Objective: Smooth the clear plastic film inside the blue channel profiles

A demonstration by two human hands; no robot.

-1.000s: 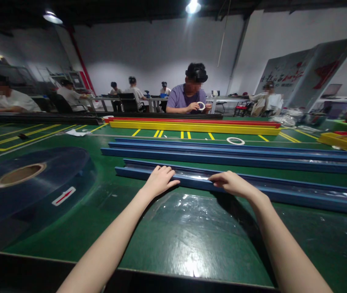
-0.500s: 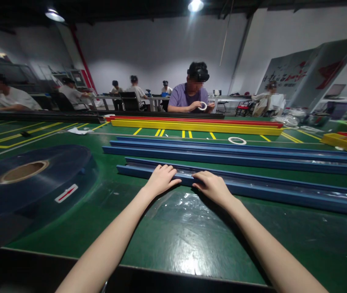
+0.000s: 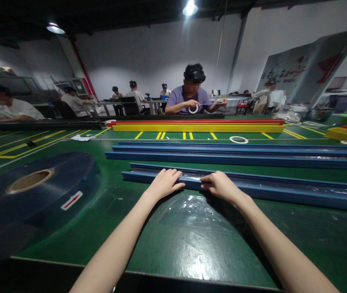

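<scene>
A long blue channel strip (image 3: 283, 191) lies across the green table in front of me, with clear film (image 3: 192, 203) draped from its near edge toward me. My left hand (image 3: 164, 183) rests on the strip's near edge, fingers curled over the film. My right hand (image 3: 220, 185) sits just to the right of it, fingers bent and pressing the film onto the same edge. The two hands are about a hand's width apart.
A big dark roll of film (image 3: 33, 195) lies flat at the left. Two more blue strips (image 3: 237, 154) lie behind, then yellow and red strips (image 3: 198, 127). A white tape ring (image 3: 238, 140) lies between. A person opposite holds a tape roll (image 3: 193, 109).
My right hand slid left along the strip toward my left hand, then eased slightly back to the right. My left hand stayed put. The person opposite pulled tape out sideways.
</scene>
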